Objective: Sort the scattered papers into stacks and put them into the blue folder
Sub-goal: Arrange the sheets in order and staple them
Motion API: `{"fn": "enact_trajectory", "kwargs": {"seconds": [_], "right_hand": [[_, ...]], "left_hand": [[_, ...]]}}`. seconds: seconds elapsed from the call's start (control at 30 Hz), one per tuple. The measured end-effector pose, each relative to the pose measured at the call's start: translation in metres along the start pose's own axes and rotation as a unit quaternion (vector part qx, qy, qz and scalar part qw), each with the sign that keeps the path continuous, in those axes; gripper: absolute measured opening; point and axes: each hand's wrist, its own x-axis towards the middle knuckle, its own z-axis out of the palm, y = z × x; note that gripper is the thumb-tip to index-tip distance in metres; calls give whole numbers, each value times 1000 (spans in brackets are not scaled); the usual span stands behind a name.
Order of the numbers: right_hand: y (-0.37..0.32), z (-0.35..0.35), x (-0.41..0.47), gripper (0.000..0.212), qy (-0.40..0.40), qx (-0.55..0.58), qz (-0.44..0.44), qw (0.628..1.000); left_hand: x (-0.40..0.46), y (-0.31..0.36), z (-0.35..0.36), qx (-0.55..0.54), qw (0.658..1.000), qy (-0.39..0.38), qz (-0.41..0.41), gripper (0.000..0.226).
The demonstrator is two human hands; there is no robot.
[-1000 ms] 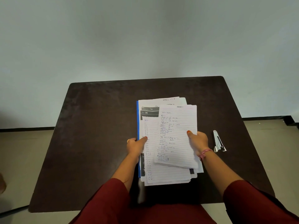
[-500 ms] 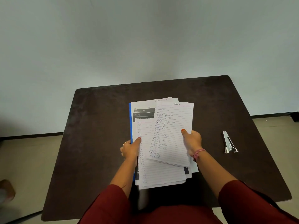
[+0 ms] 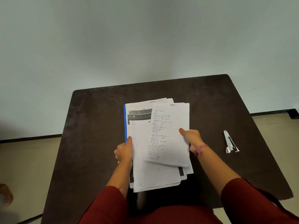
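My left hand [image 3: 124,151] and right hand [image 3: 191,137] grip the papers [image 3: 163,143] on the blue folder [image 3: 124,123] — thumbs on top, above the surface [image 3: 97,126].

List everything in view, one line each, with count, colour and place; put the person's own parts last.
table: one, dark brown, centre, against the wall.
folder: one, blue, only its left edge shows under the papers.
papers: one pile, white, lined and handwritten, mid-table on the folder; count unclear.
top sheets: small bundle, white, tilted on the pile's right side.
printed page: one, dark grey bands, upper left of the pile.
stapler: one, silver, on the table at right, apart from the papers.
wall: pale grey, behind the table.
floor: beige, both sides.
sleeves: two, dark red, bottom.
left hand: grips the pile's left edge.
right hand: holds the top sheets' right edge, thumb on top.
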Motion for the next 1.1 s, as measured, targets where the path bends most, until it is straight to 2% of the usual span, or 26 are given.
{"fn": "enact_trajectory", "kwargs": {"seconds": [0.1, 0.27, 0.4, 0.47, 0.57, 0.63, 0.73, 0.8, 1.03, 1.1], "right_hand": [[-20, -20, 7, 29, -16, -19, 29, 999], [-59, -67, 23, 18, -52, -40, 57, 996], [-79, -95, 40, 24, -50, -63, 72, 994], [-87, -102, 44, 23, -54, -77, 72, 993], [-99, -108, 48, 9, -53, -91, 68, 992], [-104, -111, 57, 18, -41, -125, 68, 989], [-101, -121, 94, 45, -16, -178, 40, 983], [-104, -119, 96, 49, 2, -218, 27, 976], [-100, -105, 104, 12, 38, -228, -29, 973], [-95, -106, 113, 16, 50, -256, -23, 965]], "left_hand": [[-3, 4, 0, 17, 1000, 14, 8, 50], [-3, 9, 2, 70, 996, 44, 13, 48], [-9, 19, 4, 85, 992, 88, 25, 47], [-17, 25, 7, 98, 986, 127, 52, 50], [-28, 30, 13, 126, 974, 152, 109, 54], [-34, 31, 19, 143, 970, 149, 130, 55], [-43, 31, 29, 153, 965, 151, 153, 50], [-49, 31, 37, 155, 963, 151, 159, 46], [-63, 33, 60, 180, 957, 148, 173, 38], [-65, 33, 63, 185, 955, 152, 174, 38]]}}
